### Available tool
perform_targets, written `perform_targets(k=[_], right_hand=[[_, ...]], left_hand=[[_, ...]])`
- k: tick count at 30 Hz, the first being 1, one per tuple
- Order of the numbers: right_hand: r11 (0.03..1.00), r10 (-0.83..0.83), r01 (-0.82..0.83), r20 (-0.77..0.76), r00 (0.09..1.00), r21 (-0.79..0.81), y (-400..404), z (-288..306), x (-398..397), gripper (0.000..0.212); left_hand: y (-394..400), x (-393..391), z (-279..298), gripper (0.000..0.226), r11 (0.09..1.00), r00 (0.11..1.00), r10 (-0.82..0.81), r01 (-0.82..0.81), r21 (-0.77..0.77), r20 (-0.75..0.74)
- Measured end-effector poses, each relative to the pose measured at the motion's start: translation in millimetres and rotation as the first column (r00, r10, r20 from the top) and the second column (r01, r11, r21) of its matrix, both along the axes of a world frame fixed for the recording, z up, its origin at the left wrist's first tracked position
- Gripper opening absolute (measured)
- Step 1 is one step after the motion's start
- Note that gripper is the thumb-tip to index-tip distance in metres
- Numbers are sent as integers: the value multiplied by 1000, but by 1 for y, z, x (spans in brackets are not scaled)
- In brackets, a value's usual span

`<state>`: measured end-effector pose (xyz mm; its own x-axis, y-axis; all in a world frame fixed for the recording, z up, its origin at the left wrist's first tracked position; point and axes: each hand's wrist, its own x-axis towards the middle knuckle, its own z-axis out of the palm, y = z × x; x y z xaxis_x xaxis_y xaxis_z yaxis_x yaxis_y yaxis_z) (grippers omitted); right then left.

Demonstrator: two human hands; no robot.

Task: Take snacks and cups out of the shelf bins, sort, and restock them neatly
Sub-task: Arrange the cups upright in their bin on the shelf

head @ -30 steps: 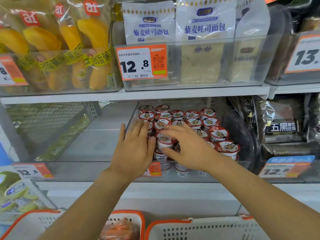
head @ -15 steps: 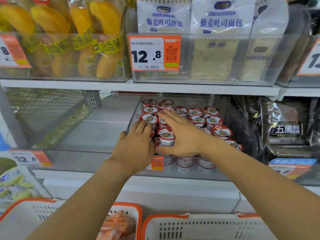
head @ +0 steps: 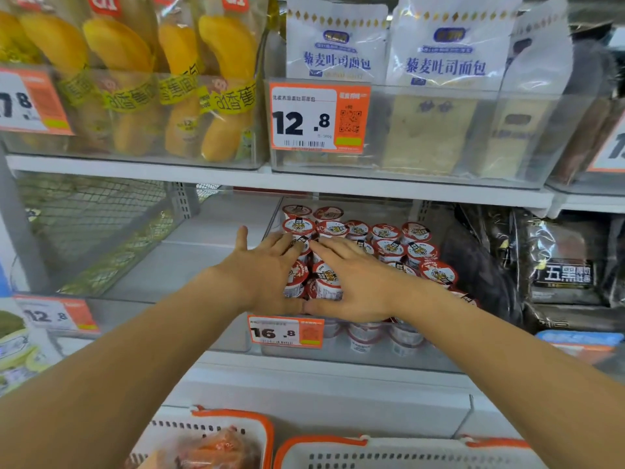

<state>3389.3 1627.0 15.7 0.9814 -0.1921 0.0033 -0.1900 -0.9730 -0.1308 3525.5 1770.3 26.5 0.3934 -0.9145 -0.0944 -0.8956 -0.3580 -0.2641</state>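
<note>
In the head view, the cups stand packed in rows inside the clear bin on the middle shelf, just behind the 16.8 price tag. Both hands are laid over the front left cups: the left hand lies flat with its fingers straight and a little spread, thumb pointing up, and the right hand lies beside it, fingers straight and close together, touching the lids. Neither hand curls around a cup; they press or steady the group. The two thumbs nearly meet at the bin's front edge. I judge the cups to be light, thin plastic with foil lids, so they are stiff enough at the rim but the lid can dent and the smooth side may slip. The best hold is probably around the side wall under the rim, not on the lid. Each cup stands upright, its long axis vertical, lid facing up; some front ones lean slightly. The rows run from front to back of the bin.
</note>
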Motion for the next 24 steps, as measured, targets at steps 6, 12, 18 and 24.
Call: perform_targets(k=[6,12,18,24], right_hand=[[997,-49,33,218,975,74,-3,-6,-16,84],[994,-87,57,368,926,91,2,-18,-38,52],[985,-144,92,392,909,147,11,-23,-30,59],[965,-232,148,432,872,218,15,-22,-18,56]], left_hand=[[0,-1,-6,108,999,1000,5,-4,-37,27],[8,-2,-5,108,993,999,-17,14,-113,-27],[8,-8,-11,94,981,999,3,-13,-195,-48],[10,-7,-15,95,971,995,7,-31,-239,-100]])
